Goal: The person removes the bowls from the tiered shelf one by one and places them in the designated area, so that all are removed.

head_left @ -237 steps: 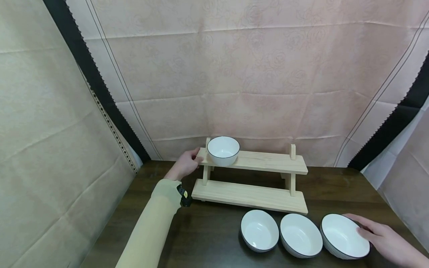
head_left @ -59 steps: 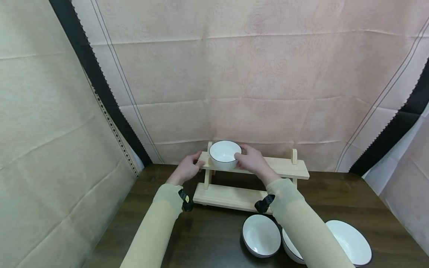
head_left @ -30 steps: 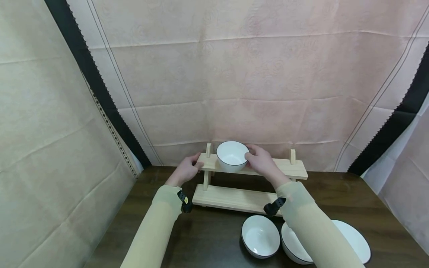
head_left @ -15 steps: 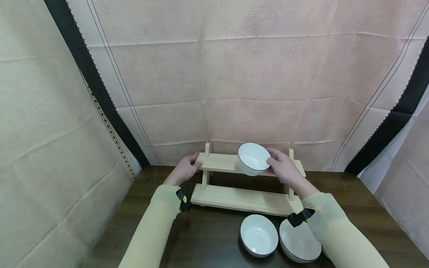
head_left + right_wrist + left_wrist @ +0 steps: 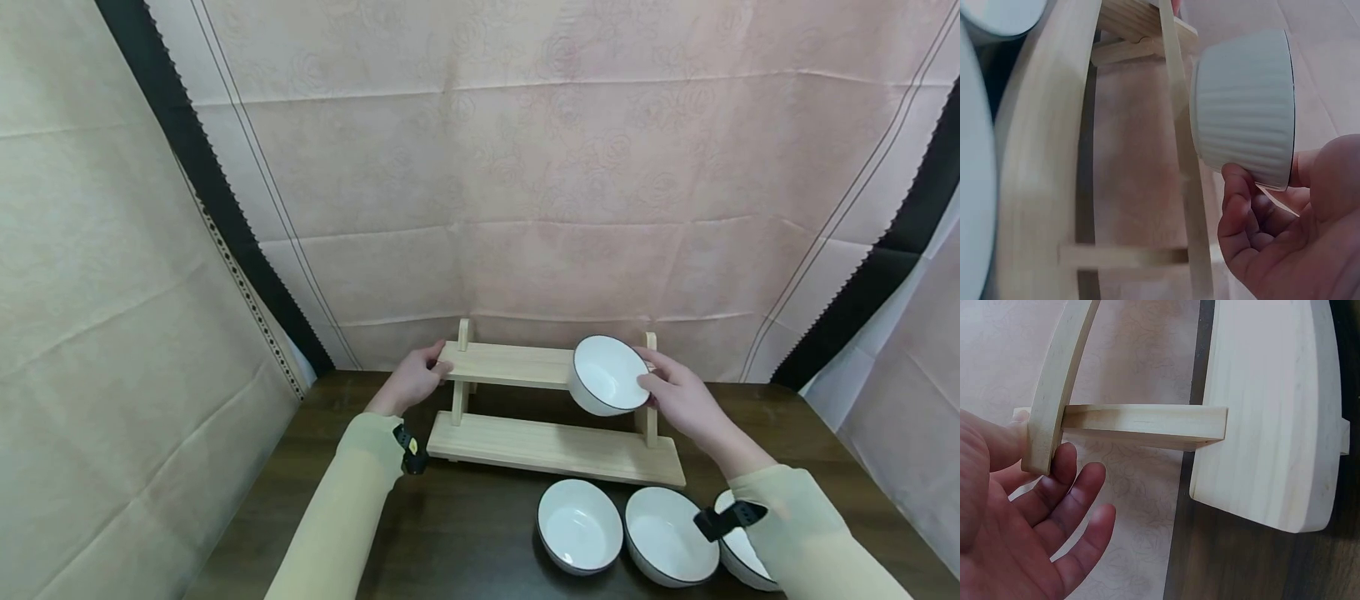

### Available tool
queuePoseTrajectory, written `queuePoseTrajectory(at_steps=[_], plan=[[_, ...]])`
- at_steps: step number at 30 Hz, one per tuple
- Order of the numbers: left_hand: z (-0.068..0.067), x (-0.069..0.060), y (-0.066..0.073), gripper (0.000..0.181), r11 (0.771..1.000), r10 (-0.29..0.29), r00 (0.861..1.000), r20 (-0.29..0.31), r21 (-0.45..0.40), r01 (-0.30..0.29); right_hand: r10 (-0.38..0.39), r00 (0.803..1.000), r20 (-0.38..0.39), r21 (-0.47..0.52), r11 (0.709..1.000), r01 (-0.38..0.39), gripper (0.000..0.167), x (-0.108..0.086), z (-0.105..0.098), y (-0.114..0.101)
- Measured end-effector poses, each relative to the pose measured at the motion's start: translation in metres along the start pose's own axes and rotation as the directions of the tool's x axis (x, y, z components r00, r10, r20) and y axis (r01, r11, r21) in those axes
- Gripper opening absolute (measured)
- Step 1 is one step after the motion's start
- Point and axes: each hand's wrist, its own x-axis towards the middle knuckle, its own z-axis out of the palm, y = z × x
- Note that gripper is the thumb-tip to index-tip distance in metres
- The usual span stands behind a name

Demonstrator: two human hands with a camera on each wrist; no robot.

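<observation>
My right hand [image 5: 684, 402] pinches the rim of a white bowl [image 5: 609, 375] with a dark edge, at the right part of the upper shelf's front. In the right wrist view the bowl's ribbed outside [image 5: 1244, 103] shows, thumb and fingers gripping its side. It looks tilted; whether it touches the shelf I cannot tell. My left hand [image 5: 415, 380] holds the left end of the upper board of a two-tier wooden rack [image 5: 555, 446]. The left wrist view shows thumb and fingers pinching the board's end [image 5: 1050, 419], the other fingers loosely bent.
In front of the rack several white bowls stand in a row on the dark wooden table [image 5: 450, 533]: a left bowl [image 5: 579, 525], a middle bowl [image 5: 670, 533] and a right bowl [image 5: 742, 550] partly behind my right forearm. Pale cloth [image 5: 555, 208] hangs behind.
My right hand came from the table's right bowl to the one on the upper shelf's left end, gripped it and carried it right and a little forward. My left hand stays on the rack.
</observation>
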Motion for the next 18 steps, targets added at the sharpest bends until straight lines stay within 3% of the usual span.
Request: queuePoseTrajectory(at_steps=[18], plan=[[-0.001,-0.002,0.002,0.063,1.0,-0.008,1.0,0.009,0.006,0.008,0.027,0.999,-0.018,-0.05,0.998,-0.028,0.056,-0.054,-0.037,0.041]])
